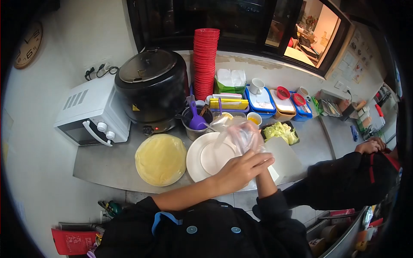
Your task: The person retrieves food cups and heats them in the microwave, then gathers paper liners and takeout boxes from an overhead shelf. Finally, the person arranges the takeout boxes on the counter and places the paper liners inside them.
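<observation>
A clear plastic glove (223, 139) covers my right hand (247, 135), which is raised over the counter and smeared by motion; its fingers are hard to make out. My left hand (246, 170) is closed around the glove's cuff at the right wrist. Below them lies a large white plate (193, 157), partly covered by my forearm. To its left sits a round yellow stack of thin sheets (160, 160) under clear plastic. Shredded lettuce (279, 132) fills a dark tray just beyond my right hand. A purple ladle (198, 122) rests in a metal pot behind the plate.
A black soup warmer (150, 96) and white microwave (92, 114) stand at left. Behind are stacked red bowls (205, 64), a small yellow-filled cup (254, 118) and lidded blue containers (261, 103). A co-worker's hands (372, 146) show at right.
</observation>
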The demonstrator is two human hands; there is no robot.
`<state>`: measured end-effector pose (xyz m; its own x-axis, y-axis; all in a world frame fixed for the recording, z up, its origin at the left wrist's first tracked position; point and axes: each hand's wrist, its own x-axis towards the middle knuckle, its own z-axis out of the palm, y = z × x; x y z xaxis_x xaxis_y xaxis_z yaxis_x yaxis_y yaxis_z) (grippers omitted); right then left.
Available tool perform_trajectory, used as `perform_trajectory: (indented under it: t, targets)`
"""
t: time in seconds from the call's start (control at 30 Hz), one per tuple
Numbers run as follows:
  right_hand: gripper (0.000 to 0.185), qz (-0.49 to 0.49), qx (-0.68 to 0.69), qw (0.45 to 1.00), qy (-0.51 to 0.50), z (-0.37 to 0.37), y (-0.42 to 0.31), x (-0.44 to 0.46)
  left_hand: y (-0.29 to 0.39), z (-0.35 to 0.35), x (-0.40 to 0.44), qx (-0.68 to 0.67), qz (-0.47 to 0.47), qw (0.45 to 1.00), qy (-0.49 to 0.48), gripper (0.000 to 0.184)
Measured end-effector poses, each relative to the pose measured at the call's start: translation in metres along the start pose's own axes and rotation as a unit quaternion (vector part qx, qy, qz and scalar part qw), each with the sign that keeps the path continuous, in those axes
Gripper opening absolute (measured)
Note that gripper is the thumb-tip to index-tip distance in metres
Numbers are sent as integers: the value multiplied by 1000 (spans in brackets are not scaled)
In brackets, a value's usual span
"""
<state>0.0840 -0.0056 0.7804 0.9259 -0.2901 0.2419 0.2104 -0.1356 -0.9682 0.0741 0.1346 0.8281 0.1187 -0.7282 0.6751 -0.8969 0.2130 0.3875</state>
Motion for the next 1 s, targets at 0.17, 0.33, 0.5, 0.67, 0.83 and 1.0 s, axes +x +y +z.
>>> perform_trajectory:
  t: [0.17,0.33,0.5,0.67,0.83,1.0]
  targets:
    - [75,67,553,826,-87,6,-30,-2,-9,-6,6,65,-76,975,196,44]
    - [75,64,807,585,-56,15,-17,-2,-32,-4,0,-3,-84,978,191,29]
    - [72,-22,582,812,-28,23,-29,2,-20,2,2,-69,1,985,161,30]
    - [80,71,611,780,-113,32,-31,4,-5,21,-4,-167,80,976,117,28]
    - [74,-99,320,939,77,32,-37,4,14,20,-27,-197,35,979,34,19]
    - [62,34,-40,995,81,-80,82,-26,-33,-6,-111,-49,-267,956,115,42]
